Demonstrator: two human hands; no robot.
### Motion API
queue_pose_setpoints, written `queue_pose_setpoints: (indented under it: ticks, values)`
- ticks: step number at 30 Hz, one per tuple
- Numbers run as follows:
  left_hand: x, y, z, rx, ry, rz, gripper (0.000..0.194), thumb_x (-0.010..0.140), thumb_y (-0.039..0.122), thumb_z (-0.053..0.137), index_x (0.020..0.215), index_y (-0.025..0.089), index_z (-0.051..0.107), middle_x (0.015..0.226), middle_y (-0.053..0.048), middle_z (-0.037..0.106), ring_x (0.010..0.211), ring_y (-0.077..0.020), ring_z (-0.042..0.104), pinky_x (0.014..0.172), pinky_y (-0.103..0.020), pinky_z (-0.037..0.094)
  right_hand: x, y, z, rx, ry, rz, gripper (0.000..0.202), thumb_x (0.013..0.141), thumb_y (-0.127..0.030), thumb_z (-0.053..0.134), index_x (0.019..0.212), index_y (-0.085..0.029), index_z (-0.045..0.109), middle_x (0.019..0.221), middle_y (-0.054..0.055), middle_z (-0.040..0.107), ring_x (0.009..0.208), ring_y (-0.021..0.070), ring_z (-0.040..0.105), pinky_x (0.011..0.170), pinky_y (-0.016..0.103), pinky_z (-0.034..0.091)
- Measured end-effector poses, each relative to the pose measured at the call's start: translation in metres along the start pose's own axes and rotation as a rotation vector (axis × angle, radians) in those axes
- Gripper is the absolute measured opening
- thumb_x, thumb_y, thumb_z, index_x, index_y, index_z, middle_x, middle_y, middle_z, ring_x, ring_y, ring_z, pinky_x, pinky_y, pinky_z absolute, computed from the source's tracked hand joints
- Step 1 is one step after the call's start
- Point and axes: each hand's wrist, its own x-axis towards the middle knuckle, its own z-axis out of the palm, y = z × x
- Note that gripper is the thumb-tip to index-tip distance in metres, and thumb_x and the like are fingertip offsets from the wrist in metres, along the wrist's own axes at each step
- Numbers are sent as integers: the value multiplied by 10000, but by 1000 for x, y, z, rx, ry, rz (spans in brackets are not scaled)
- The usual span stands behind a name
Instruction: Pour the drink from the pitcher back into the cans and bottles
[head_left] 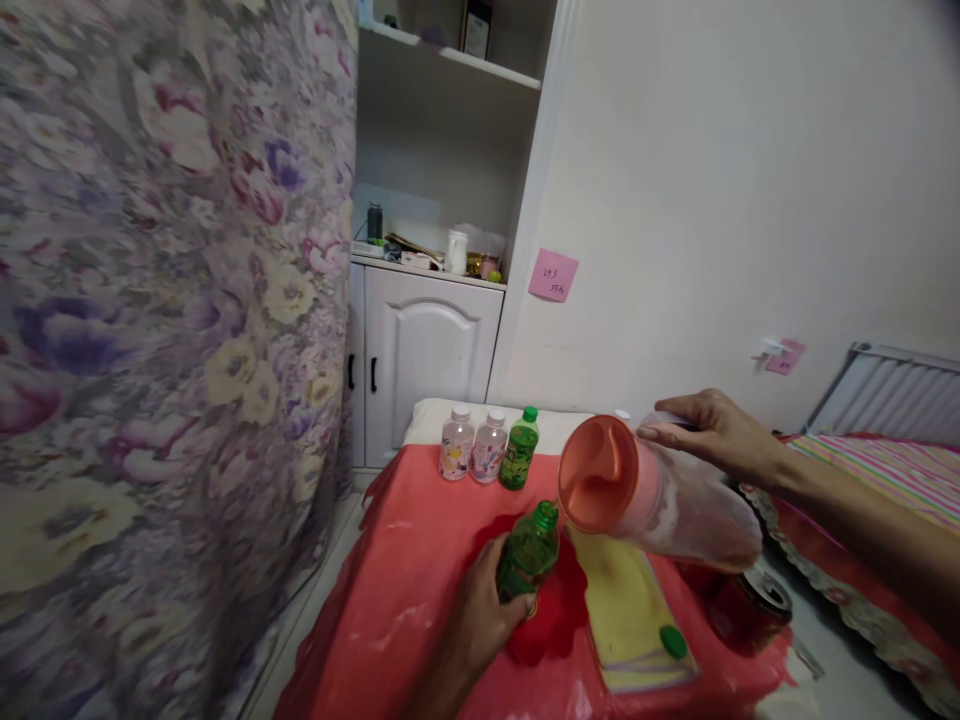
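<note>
My left hand [484, 610] is wrapped round an uncapped green bottle [529, 555], which leans slightly right over a red scalloped dish [559, 625]. My right hand [701, 430] grips the handle of a clear pitcher [701, 515] with an orange lid [600, 475]. The pitcher is tipped to the left, its lid close beside the bottle's mouth. Whether liquid is flowing is too small to tell. A green cap [673, 642] lies on a folded yellow cloth [626, 610], right of the dish.
Two white-capped bottles [457, 445] and a capped green bottle [519, 450] stand at the back of the red-covered table [390, 600]. An opened can [750, 610] is at the right. A floral curtain [172, 350] hangs left; a bed [885, 470] is far right.
</note>
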Motion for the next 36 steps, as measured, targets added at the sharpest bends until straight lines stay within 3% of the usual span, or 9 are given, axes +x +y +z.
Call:
queue_pose_setpoints:
  ticks: [28,36]
  values:
    - [1,6,-1,15,6,-25,643,600,125,711,1232,189,607,1189,-99,703,1105,-305,637,972,-404,484,-2,0,1,18,-2,9,484,858,-585,590,602,-205,434,583,-54,330,557,101,305,500,262,220]
    - [1,4,0,41,6,-29,657,604,103,690,1249,196,604,1198,-92,702,1123,-299,630,980,-401,478,-8,22,11,127,25,35,484,881,-580,571,611,-214,404,593,-52,321,567,107,307,525,270,237]
